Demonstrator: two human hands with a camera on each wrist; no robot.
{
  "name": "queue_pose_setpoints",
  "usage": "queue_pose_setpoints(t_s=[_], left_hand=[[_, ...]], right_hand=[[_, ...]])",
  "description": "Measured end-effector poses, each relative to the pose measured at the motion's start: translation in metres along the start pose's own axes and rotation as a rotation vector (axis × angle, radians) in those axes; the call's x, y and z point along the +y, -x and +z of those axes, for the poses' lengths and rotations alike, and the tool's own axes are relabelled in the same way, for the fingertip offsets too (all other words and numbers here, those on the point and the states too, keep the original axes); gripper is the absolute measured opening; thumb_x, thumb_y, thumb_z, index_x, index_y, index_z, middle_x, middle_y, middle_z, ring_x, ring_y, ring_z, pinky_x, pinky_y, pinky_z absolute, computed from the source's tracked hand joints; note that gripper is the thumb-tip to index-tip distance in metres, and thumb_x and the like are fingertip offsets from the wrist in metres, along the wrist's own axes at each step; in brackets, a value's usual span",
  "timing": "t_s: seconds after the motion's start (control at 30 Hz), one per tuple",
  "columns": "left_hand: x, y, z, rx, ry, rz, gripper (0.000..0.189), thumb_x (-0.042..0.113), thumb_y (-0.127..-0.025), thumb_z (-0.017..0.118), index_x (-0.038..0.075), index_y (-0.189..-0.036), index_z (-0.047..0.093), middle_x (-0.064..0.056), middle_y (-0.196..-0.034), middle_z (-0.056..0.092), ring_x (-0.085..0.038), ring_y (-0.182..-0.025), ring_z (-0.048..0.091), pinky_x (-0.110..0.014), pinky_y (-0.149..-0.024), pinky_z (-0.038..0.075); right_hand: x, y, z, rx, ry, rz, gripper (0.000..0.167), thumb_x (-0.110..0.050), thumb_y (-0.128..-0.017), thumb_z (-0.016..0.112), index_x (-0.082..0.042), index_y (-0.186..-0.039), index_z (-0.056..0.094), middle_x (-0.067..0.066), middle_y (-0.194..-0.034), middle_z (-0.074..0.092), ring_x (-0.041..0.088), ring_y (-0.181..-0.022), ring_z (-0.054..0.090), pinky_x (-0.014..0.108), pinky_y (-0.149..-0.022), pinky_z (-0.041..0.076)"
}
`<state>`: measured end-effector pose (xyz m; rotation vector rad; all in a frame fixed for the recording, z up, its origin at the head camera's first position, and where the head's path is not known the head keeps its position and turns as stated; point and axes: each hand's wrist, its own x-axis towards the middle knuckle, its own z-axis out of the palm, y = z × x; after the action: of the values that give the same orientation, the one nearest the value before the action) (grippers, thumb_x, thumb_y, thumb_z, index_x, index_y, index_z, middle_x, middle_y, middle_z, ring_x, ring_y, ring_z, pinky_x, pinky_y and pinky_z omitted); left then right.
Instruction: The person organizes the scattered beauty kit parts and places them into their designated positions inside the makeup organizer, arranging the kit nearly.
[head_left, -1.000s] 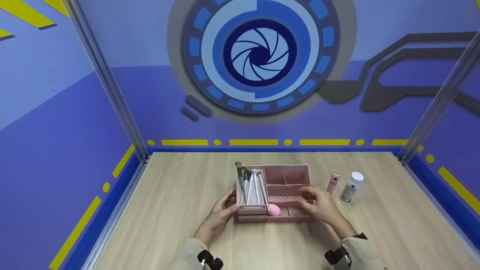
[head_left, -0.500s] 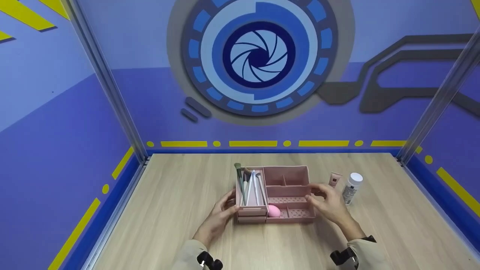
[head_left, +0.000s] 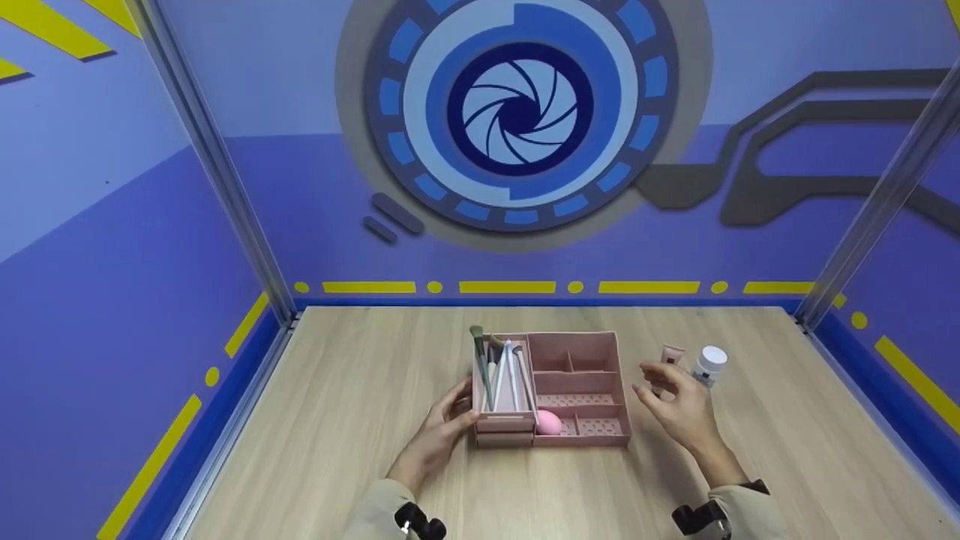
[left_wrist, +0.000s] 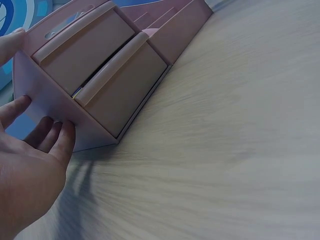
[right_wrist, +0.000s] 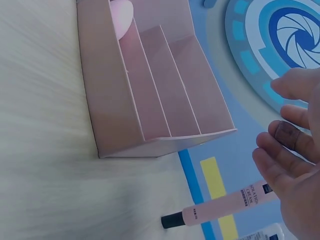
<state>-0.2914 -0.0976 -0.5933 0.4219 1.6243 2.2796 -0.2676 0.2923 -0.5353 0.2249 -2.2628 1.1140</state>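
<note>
A pink makeup organizer (head_left: 576, 381) stands on the table, with drawers (left_wrist: 90, 50) at its left front. Several makeup brushes (head_left: 501, 375) lean in its left compartment. A pink makeup sponge (head_left: 549, 422) sits in the front row of its right part. My left hand (head_left: 435, 435) rests its fingertips (left_wrist: 62, 135) against the organizer's left side wall, the thumb near the upper front edge. To the right of the organizer, apart from it, my right hand (head_left: 686, 412) holds nothing, its fingers loosely bent. Behind that hand stands a pink cream tube (right_wrist: 225, 206) with a black cap, partly hidden in the head view.
A white bottle (head_left: 711, 361) stands right of the tube, its lower part hidden by my right hand. The wooden table (head_left: 360, 375) is bounded by a blue back wall (head_left: 300, 217) and side walls with metal posts (head_left: 225, 180).
My right hand has moved from over the organizer's right compartments out to the right, in front of the tube and bottle. The left hand and the organizer have stayed in place.
</note>
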Motion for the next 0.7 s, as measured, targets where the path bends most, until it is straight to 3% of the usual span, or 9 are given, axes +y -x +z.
queue_pose_setpoints(t_s=[0.1,0.33,0.7], left_hand=[[0.001,0.000,0.001,0.003,-0.002,-0.009,0.076,0.011,-0.091,0.065,0.006,-0.154,0.024,-0.018,-0.150,0.033,-0.025,-0.133,0.039,-0.031,-0.109,0.039],[0.002,-0.001,0.001,-0.009,-0.001,0.003,0.075,0.010,-0.092,0.063,0.002,-0.153,0.021,-0.018,-0.150,0.032,-0.025,-0.133,0.037,-0.031,-0.108,0.040],[0.001,0.000,0.001,-0.008,-0.005,-0.017,0.075,0.010,-0.093,0.062,0.005,-0.155,0.019,-0.018,-0.153,0.029,-0.023,-0.133,0.038,-0.032,-0.110,0.038]], right_hand=[[0.001,0.001,-0.002,0.049,-0.006,-0.007,0.031,-0.001,-0.074,0.080,-0.003,-0.104,0.072,0.009,-0.097,0.071,0.016,-0.084,0.067,0.007,-0.077,0.049],[0.001,-0.002,-0.009,0.116,-0.012,-0.017,0.031,0.001,-0.075,0.079,-0.001,-0.105,0.071,0.009,-0.093,0.070,0.022,-0.083,0.068,0.010,-0.078,0.052],[0.003,-0.002,-0.021,0.211,-0.027,0.014,0.031,-0.002,-0.079,0.076,0.000,-0.109,0.070,0.012,-0.099,0.071,0.010,-0.086,0.066,0.009,-0.078,0.050]])
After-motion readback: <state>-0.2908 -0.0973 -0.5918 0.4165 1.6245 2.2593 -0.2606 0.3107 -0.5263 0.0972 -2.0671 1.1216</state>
